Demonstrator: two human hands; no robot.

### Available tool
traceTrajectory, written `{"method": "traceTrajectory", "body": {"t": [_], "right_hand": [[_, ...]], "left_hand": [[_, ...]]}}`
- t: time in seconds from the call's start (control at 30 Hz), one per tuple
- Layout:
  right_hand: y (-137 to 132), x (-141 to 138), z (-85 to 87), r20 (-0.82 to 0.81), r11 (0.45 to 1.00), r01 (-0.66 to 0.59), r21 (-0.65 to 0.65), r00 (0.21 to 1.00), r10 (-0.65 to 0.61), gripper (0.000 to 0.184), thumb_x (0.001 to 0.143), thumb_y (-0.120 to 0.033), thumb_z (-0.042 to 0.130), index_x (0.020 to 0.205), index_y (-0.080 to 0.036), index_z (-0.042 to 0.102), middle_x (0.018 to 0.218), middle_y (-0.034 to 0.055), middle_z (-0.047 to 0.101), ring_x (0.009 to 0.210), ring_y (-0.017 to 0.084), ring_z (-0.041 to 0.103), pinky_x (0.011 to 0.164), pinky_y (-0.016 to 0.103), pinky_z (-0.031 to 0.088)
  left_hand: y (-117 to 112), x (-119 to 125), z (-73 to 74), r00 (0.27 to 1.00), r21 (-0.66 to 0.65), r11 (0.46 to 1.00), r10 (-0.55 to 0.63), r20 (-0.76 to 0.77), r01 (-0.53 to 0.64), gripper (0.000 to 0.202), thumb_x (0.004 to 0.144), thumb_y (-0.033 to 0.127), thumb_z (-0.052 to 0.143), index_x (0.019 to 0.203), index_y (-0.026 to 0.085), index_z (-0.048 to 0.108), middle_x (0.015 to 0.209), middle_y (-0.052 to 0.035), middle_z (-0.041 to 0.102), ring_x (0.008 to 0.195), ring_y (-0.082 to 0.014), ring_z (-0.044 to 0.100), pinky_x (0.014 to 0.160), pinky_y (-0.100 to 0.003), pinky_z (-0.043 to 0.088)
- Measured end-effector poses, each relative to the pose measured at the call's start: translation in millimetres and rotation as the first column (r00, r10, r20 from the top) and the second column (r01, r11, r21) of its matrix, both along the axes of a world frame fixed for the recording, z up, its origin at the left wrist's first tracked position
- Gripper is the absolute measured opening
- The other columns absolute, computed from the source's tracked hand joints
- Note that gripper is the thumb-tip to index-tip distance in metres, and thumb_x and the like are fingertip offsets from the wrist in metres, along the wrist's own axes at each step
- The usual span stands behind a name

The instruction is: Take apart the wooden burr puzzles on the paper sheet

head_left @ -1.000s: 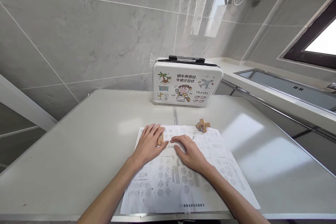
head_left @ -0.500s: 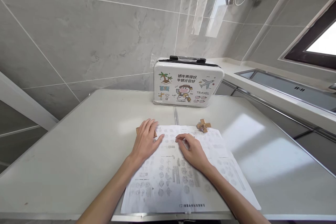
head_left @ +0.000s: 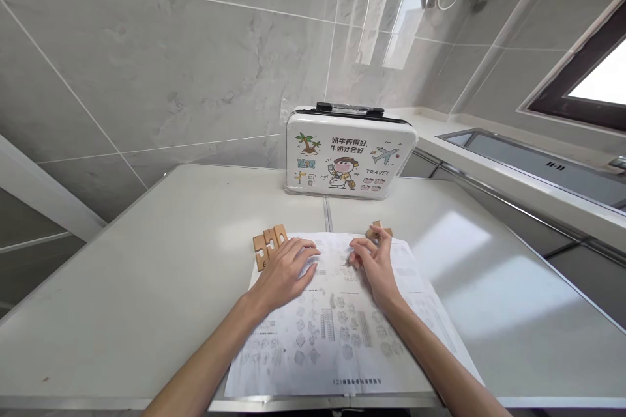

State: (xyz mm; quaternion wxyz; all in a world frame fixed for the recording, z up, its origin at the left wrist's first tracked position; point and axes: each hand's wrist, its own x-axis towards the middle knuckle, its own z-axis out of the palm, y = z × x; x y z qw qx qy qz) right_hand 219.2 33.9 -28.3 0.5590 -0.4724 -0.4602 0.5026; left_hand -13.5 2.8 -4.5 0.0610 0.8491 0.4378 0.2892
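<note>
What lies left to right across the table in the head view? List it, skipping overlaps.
In order: notched wooden pieces → left hand → right hand. The wooden cross is left out: the right hand's fingers overlap it.

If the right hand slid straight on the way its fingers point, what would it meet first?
Probably the wooden cross puzzle just beyond the right hand; whether they already touch is unclear.

White desk (head_left: 147,260), seam down its middle; printed sheet (head_left: 332,339) at the near edge, wooden blocks (head_left: 268,244) by the sheet's far left corner, wooden cross (head_left: 380,230) near its far right; cartoon case (head_left: 349,159) at the far edge
</note>
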Motion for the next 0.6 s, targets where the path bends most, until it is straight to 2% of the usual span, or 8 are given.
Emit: {"method": "traceTrajectory", "body": {"t": [0.1, 0.33, 0.6], "right_hand": [[0, 0, 2.8, -0.035, 0.999, 0.011, -0.030, 0.999, -0.012, 0.062, 0.087, -0.037, 0.071, 0.135, -0.034, 0.032, 0.093, -0.0060, 0.066, 0.054, 0.011, 0.056, 0.059, 0.028, 0.049], [4, 6, -0.3, -0.125, 0.997, 0.034, -0.074, 0.991, -0.043, 0.074, 0.085, -0.036, 0.074, 0.143, -0.036, 0.029, 0.110, -0.0007, 0.067, 0.055, 0.010, 0.057, 0.056, 0.029, 0.052], [8, 11, -8.0, -0.111, 0.996, 0.041, -0.083, 0.993, -0.050, 0.073, 0.085, -0.038, 0.073, 0.145, -0.037, 0.032, 0.119, 0.0020, 0.065, 0.059, 0.012, 0.061, 0.057, 0.031, 0.057]], "left_hand": [[0, 0, 0.2, 1.000, 0.002, 1.000, -0.002, -0.004, 0.002, 0.023, 0.104, 0.025, 0.049, 0.122, 0.025, 0.064, 0.123, -0.0099, 0.068, 0.115, -0.0276, 0.065, 0.101, -0.047, 0.054], [-1, 0, -0.4, 1.000, 0.009, 1.000, -0.003, -0.003, 0.003, 0.022, 0.104, 0.023, 0.050, 0.120, 0.024, 0.065, 0.123, -0.0096, 0.068, 0.115, -0.0268, 0.065, 0.099, -0.045, 0.055], [-1, 0, 0.3, 1.000, 0.017, 1.000, -0.005, 0.000, 0.005, 0.020, 0.103, 0.022, 0.051, 0.117, 0.024, 0.066, 0.122, -0.0089, 0.068, 0.113, -0.0264, 0.066, 0.097, -0.044, 0.056]]}}
